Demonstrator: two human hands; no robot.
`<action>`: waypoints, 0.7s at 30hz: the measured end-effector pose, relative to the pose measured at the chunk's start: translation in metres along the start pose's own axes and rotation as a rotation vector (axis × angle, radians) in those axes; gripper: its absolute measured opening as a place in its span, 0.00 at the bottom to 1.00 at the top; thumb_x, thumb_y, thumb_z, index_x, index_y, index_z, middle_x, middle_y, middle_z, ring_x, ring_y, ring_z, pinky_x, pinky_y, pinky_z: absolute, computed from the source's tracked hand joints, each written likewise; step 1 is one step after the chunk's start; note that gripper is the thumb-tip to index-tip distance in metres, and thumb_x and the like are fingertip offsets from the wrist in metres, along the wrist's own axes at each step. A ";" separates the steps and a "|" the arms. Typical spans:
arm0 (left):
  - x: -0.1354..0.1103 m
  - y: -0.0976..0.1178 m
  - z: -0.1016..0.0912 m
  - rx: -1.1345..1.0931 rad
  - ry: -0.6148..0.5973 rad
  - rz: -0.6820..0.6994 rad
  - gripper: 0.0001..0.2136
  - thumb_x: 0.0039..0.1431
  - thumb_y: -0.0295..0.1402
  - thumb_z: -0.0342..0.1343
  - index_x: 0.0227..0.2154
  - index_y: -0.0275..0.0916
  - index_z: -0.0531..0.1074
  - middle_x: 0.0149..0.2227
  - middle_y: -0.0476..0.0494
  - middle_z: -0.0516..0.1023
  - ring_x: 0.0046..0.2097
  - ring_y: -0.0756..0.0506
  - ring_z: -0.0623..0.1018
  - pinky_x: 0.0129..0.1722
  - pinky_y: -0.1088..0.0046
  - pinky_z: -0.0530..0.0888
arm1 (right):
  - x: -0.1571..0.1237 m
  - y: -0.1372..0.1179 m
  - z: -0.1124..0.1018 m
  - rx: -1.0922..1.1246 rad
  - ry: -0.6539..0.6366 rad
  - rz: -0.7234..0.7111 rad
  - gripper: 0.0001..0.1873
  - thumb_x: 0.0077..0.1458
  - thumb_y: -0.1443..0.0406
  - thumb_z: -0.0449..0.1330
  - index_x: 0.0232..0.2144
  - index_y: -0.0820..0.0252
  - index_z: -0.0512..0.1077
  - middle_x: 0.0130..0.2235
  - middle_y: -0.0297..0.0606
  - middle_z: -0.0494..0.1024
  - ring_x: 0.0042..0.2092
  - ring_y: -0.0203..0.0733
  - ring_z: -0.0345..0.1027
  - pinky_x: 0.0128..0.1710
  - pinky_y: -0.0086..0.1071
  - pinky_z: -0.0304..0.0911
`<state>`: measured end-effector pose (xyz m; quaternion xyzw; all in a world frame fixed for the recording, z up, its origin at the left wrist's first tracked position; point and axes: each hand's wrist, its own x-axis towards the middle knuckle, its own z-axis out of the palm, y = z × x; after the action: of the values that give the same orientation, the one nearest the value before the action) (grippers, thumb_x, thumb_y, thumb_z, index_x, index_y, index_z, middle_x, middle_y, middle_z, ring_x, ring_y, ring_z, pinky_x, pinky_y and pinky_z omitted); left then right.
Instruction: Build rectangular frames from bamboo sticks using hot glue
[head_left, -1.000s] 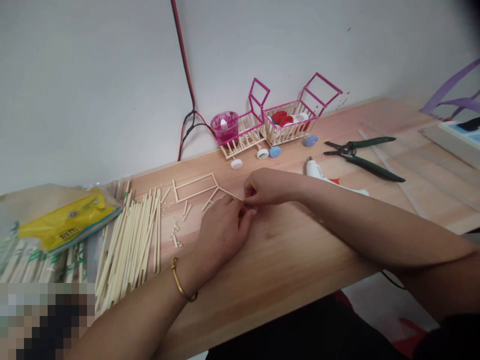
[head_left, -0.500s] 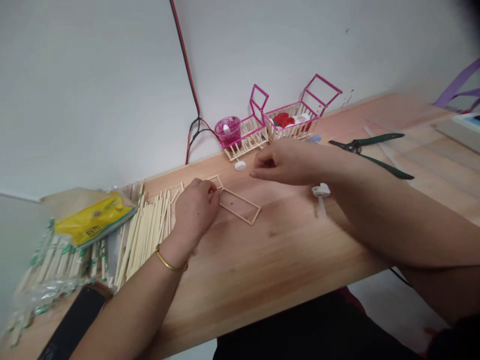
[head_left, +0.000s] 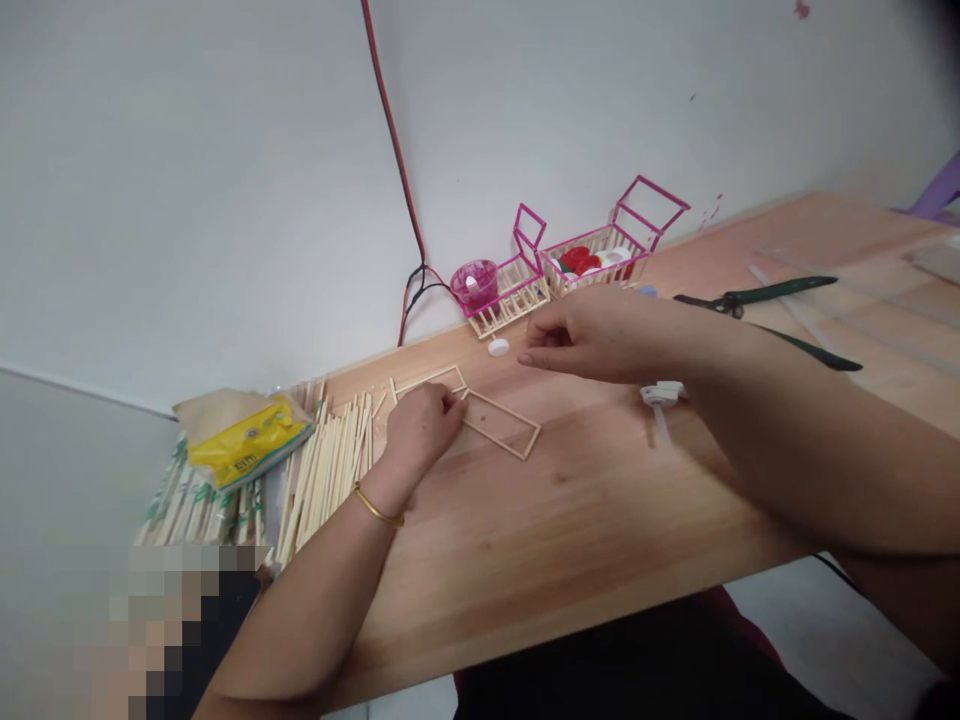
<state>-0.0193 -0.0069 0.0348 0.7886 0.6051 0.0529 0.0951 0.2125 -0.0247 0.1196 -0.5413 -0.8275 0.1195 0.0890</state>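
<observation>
Grip on both sides I can't tell; since a second ago my right hand (head_left: 574, 335) has moved off the stick frame (head_left: 502, 408), my left hand (head_left: 420, 430) staying at its end.

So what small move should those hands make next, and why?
Probably lower the right hand to the free end of the nearer stick frame: the left hand is only at its other end, while the right hovers with nothing visibly held.
</observation>
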 end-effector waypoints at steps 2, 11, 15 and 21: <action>0.002 0.000 0.003 -0.011 0.007 -0.010 0.12 0.56 0.39 0.48 0.26 0.38 0.73 0.30 0.43 0.77 0.31 0.47 0.73 0.28 0.74 0.62 | 0.000 -0.002 0.000 0.004 -0.003 -0.007 0.18 0.54 0.54 0.51 0.21 0.58 0.65 0.20 0.32 0.65 0.23 0.33 0.53 0.25 0.32 0.45; 0.001 -0.001 -0.013 -0.281 0.121 0.035 0.09 0.52 0.36 0.53 0.22 0.37 0.71 0.22 0.49 0.73 0.25 0.51 0.69 0.26 0.76 0.61 | 0.009 0.010 0.007 0.068 -0.051 -0.041 0.16 0.54 0.56 0.50 0.22 0.58 0.68 0.21 0.32 0.67 0.23 0.33 0.54 0.24 0.30 0.46; -0.001 -0.002 -0.024 -0.427 0.099 0.090 0.11 0.53 0.39 0.53 0.24 0.36 0.72 0.21 0.52 0.70 0.23 0.53 0.65 0.24 0.78 0.60 | 0.019 0.014 0.020 0.186 -0.079 -0.103 0.15 0.54 0.56 0.51 0.27 0.59 0.71 0.24 0.32 0.70 0.26 0.34 0.58 0.25 0.29 0.49; -0.006 0.001 -0.027 -0.506 0.086 0.178 0.11 0.52 0.38 0.55 0.23 0.35 0.72 0.20 0.53 0.68 0.22 0.54 0.62 0.23 0.79 0.58 | 0.030 0.004 0.050 0.376 -0.169 -0.172 0.18 0.51 0.56 0.57 0.40 0.59 0.73 0.35 0.38 0.77 0.33 0.37 0.66 0.29 0.28 0.55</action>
<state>-0.0255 -0.0102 0.0619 0.7869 0.5045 0.2439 0.2584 0.1908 -0.0009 0.0711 -0.4307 -0.8384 0.3085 0.1284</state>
